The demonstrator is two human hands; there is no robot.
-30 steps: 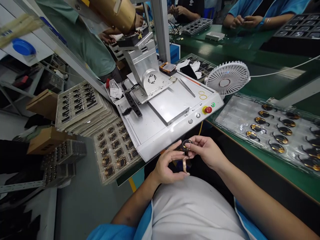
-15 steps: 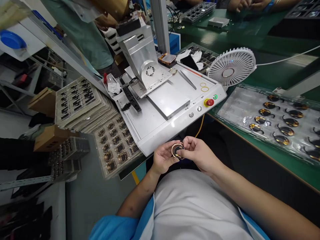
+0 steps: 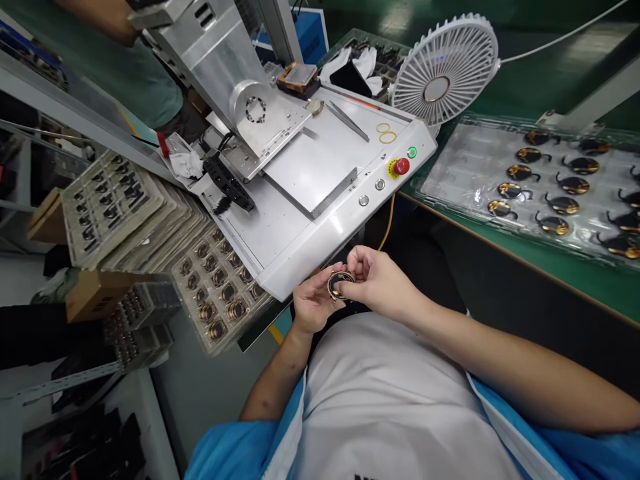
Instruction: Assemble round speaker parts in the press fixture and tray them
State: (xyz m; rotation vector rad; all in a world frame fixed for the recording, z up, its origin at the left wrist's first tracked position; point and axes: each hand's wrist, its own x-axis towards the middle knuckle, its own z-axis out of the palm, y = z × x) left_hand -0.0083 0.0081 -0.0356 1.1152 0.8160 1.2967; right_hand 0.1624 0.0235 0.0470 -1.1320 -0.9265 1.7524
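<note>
A small round part (image 3: 341,285), dark with a gold-coloured rim, is held between both hands in front of my body. My left hand (image 3: 314,300) cups it from the left with fingers along its edge. My right hand (image 3: 377,283) grips it from the right, the thumb lying on its dark face. Just beyond the hands is the front edge of a white machine (image 3: 310,250) with buttons. A clear tray (image 3: 505,153) at the right bears several dark and gold round parts with tails.
A white fan (image 3: 443,73) stands behind the machine's right corner. Tweezers (image 3: 347,121) and yellow rings (image 3: 387,133) lie on the machine top. Left are a tray of round parts (image 3: 200,333) and stacked trays (image 3: 115,220). A person's green clothing (image 3: 115,60) shows at the upper left.
The view has shifted, and the machine and fan appear farther left and higher in it. Both hands still hold the round part, which now appears slightly farther left and higher.
</note>
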